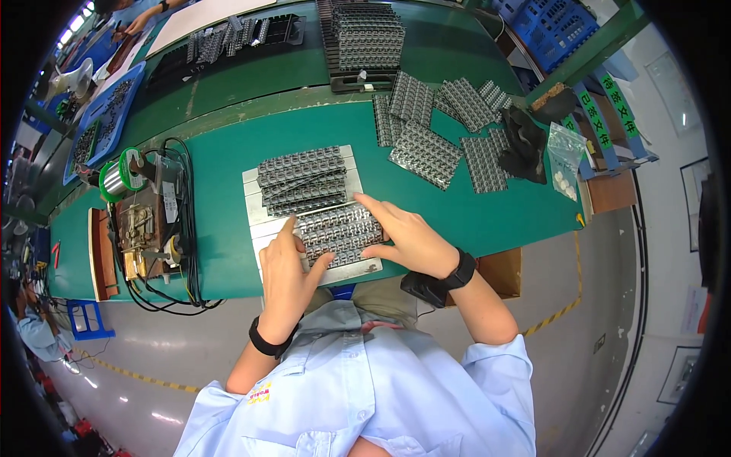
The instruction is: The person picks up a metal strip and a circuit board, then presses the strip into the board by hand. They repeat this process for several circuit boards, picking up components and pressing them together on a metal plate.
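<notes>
In front of me a dark panel with rows of small silvery metal parts lies on a pale metal plate. My left hand grips the panel's left edge, index finger at the far corner and thumb along the near side. At the opposite edge my right hand holds it between a stretched index finger and the thumb. Just beyond it, a stack of similar panels rests on the same plate, its upper layers slightly askew. Both wrists wear black bands.
More panels lie scattered at the back right, beside a black cloth and a clear bag. A tall panel stack stands behind. On the left are a solder spool, a metal device, looped black cables and a blue tray.
</notes>
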Available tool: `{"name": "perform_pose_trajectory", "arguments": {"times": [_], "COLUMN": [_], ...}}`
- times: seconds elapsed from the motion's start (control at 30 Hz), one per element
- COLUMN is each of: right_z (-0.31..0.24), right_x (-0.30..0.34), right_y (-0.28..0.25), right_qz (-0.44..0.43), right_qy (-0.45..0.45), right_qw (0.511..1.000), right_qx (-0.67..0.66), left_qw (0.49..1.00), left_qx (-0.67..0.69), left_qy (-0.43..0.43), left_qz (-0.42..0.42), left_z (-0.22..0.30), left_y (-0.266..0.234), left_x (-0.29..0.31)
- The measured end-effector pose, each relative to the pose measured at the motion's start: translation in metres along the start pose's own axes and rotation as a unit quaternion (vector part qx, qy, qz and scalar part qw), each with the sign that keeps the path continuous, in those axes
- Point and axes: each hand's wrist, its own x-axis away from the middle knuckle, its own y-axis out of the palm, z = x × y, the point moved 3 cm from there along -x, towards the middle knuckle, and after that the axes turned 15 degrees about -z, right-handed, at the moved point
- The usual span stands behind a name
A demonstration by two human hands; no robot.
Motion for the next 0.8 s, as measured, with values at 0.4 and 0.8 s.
{"name": "perform_pose_trajectory", "arguments": {"times": [0.4,0.8], "right_z": [-0.013,-0.010], "right_x": [0.012,0.039], "right_y": [0.020,-0.008], "right_qz": [0.177,0.162], "right_qy": [-0.002,-0.039], "right_qw": [0.984,0.961], "right_qx": [-0.020,-0.220], "left_qw": [0.990,0.974], "left_qx": [-0.008,-0.075], "left_qy": [0.142,0.184], "left_qz": [0.016,0.109], "left_z": [-0.009,0.020], "left_y": [-0.019,-0.032], "left_x": [0.016,0.006]}}
